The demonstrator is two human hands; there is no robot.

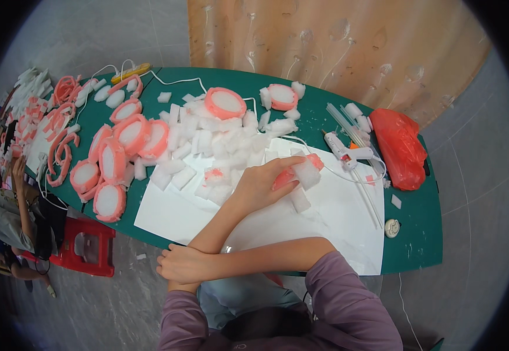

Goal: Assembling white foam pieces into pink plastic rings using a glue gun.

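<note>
My left hand (261, 186) is closed around a pink-and-white foam piece (306, 174), just above a white sheet (348, 205). Thumb and fingers press on its pink part, and the hand covers some of it. My right hand (183, 264) reaches across my body, its fingers wrapped over my left forearm (210, 231) near the table's front edge. Beside the left hand lies a heap of white foam blocks (207, 143). One white block with pink on it (213, 175) rests on the sheet.
Pink-rimmed white foam ovals (130, 134) crowd the green table's (406, 234) left part. A white glue gun (342, 151), clear glue sticks (339, 120) and a red plastic bag (397, 149) are at right. White cords cross the table. A person (11, 216) works at far left by a red stool (88, 245).
</note>
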